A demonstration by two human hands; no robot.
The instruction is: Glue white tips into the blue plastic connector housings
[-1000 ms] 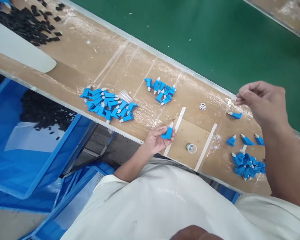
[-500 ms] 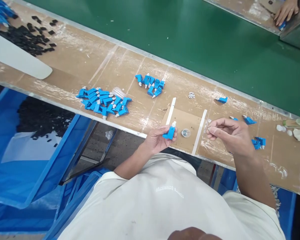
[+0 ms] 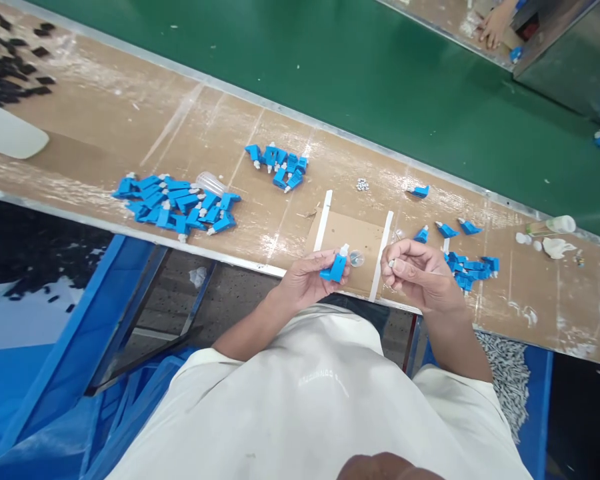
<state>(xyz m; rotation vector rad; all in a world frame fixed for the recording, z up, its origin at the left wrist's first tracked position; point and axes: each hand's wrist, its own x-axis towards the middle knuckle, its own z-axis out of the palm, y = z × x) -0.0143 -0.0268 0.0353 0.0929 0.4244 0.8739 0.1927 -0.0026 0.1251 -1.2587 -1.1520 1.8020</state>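
My left hand (image 3: 307,279) holds a blue plastic part (image 3: 336,266) with a white tip pointing up and away from me. To its right, my right hand (image 3: 423,272) is closed in a pinch on a small whitish piece (image 3: 391,263), too small to name. Between the two hands, a small round clear dish (image 3: 357,259) rests on a cardboard sheet (image 3: 353,230) edged by white tape strips. Beyond the sheet sits a little cluster of small white pieces (image 3: 363,185).
A large pile of blue parts (image 3: 180,203) lies left, with a smaller group (image 3: 279,165) farther back. More blue parts (image 3: 473,270) lie right of my right hand. A green belt (image 3: 300,73) runs behind the bench. Another person's hand (image 3: 495,27) is at far right.
The camera view has swung right, so the bench items sit farther left. My right hand has come nearer my left, and a whitish piece now shows in its pinch. My left hand keeps the blue part.
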